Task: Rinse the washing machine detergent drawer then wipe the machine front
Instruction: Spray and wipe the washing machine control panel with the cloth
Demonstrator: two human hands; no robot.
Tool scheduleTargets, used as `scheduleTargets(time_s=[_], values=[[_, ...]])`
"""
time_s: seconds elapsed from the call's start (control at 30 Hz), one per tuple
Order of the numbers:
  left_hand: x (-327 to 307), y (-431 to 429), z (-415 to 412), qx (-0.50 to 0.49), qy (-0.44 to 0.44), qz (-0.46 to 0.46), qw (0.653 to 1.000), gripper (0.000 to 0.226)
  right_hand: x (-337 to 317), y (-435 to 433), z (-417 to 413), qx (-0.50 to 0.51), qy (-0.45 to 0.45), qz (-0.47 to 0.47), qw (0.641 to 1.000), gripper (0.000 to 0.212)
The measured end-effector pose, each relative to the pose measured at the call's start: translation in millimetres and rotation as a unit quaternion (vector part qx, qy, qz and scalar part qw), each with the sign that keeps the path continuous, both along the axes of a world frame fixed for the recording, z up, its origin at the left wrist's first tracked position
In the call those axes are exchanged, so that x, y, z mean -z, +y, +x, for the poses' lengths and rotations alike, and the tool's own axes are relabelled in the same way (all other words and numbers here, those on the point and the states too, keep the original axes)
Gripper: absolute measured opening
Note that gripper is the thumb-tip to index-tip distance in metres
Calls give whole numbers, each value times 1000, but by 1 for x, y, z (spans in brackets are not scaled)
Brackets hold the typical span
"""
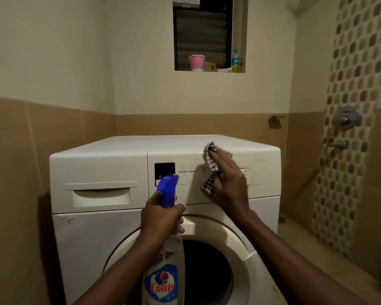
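Here, two hands, one cloth, one bottle

Drawer left of the display; dial (mostly hidden) probably right.

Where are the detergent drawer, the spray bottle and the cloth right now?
detergent drawer (101, 195): head view, on its recessed handle, drawer shut.
spray bottle (167, 190): head view, on the blue trigger head, above the left hand (161, 219).
cloth (209, 159): head view, on the checked fabric under the right hand (229, 183).
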State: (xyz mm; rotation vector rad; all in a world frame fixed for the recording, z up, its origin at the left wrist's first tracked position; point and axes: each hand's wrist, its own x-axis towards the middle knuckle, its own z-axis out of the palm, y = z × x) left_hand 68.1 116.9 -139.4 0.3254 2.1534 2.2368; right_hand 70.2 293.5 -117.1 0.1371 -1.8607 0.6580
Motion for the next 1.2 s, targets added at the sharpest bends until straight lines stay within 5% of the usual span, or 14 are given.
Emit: scheduleTargets(time_s=[0.23, 0.43, 0.7, 1.03, 1.2], values=[[-22, 46, 1, 24, 41, -13, 999, 47, -40, 59, 42, 66, 119, -80, 987, 62], [-44, 82, 9, 60, 78, -19, 995, 25, -44, 87, 51, 81, 140, -62, 985, 58], [-32, 91, 12, 80, 50, -66, 993, 30, -37, 96, 52, 84, 142, -63, 984, 60], [15, 69, 16, 74, -48, -47, 995, 50, -24, 48, 12, -1, 29, 3, 1000, 62], [16, 53, 9, 43, -43, -27, 998, 44, -9, 28, -24, 94, -3, 84, 992, 72]])
